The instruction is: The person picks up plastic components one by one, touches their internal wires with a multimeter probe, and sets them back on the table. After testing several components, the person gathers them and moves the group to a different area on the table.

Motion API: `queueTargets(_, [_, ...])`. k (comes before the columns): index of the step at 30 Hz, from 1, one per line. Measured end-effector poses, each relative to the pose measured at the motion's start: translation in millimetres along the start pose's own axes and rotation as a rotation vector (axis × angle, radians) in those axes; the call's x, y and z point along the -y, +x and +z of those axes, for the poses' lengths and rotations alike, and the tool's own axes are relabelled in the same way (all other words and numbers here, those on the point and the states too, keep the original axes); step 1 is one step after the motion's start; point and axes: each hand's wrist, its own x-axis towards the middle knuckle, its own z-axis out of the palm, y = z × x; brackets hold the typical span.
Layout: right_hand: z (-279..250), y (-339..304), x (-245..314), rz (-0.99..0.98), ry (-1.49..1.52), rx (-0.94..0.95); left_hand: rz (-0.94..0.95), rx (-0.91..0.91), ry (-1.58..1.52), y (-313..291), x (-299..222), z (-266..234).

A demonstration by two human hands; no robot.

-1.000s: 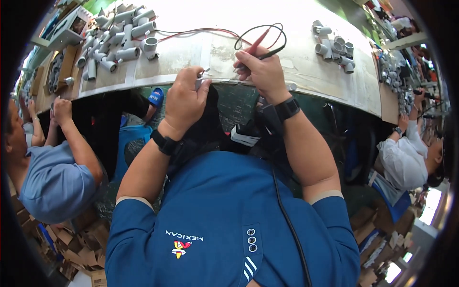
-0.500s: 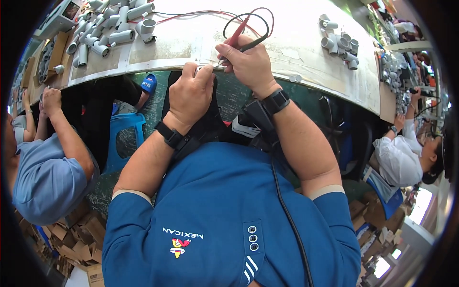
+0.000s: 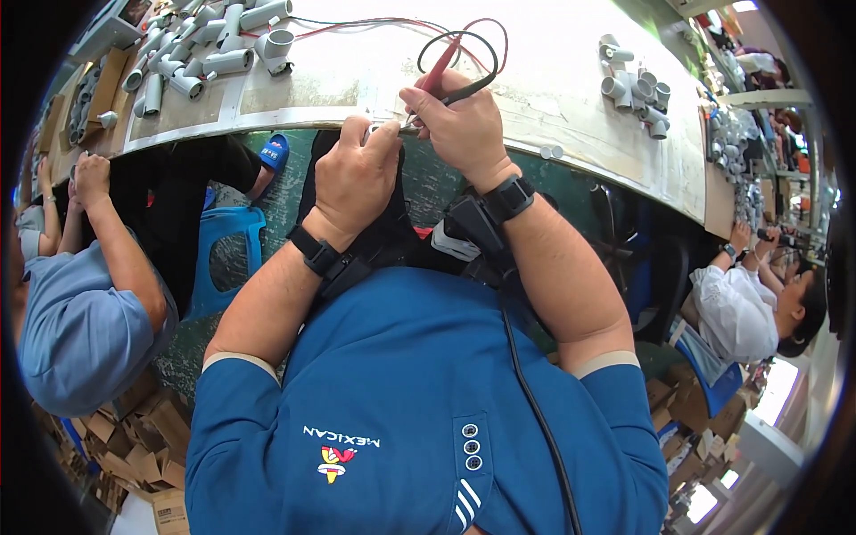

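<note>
Over the near edge of the worktable, my left hand is closed, thumb and forefinger pinching a small whitish part. The fingers hide most of it, so its kind cannot be made out. Just to the right, my right hand is closed around two test probes. One is a red probe, the other a black probe. Their thin tips point down toward the part in my left fingers; whether they touch it is too small to tell. Red and black leads loop behind them.
Grey pipe-like fittings are heaped at the left of the worktable. A smaller group of fittings stands at the right. Two small pale pieces lie by the front edge. People sit on both sides; a blue stool is at left.
The view has shifted slightly. My hands keep nearly the same pose, with the probes still by the small part. At the right, the co-worker's raised hand has come down.
</note>
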Motion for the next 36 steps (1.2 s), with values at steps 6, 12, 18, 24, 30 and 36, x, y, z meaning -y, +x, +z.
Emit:
queueTargets(6, [0.2,-3.6,1.8,-0.045,-0.001,-0.007,0.07,-0.023,-0.015,-1.8,5.3,3.0])
queueTargets(12, [1.0,-8.3,3.5,-0.114,-0.008,-0.024,0.086,-0.032,-0.02,-1.6,6.3,4.4])
queueTargets(18, [-0.6,-13.7,4.1,-0.132,-0.029,-0.03,0.099,-0.031,-0.022,-1.0,1.0,3.1])
queueTargets(24, [3.9,-14.7,1.7,-0.177,0.034,-0.042,0.097,-0.024,-0.004,-0.1,0.8,0.3])
queueTargets(30, [6.6,-10.0,0.3,-0.162,0.069,-0.041,0.097,-0.002,0.014,4.6,5.1,-0.5])
queueTargets(36, [5.4,-7.5,-2.3,-0.359,-0.052,-0.087,0.12,0.011,0.076,1.1,7.3,-0.2])
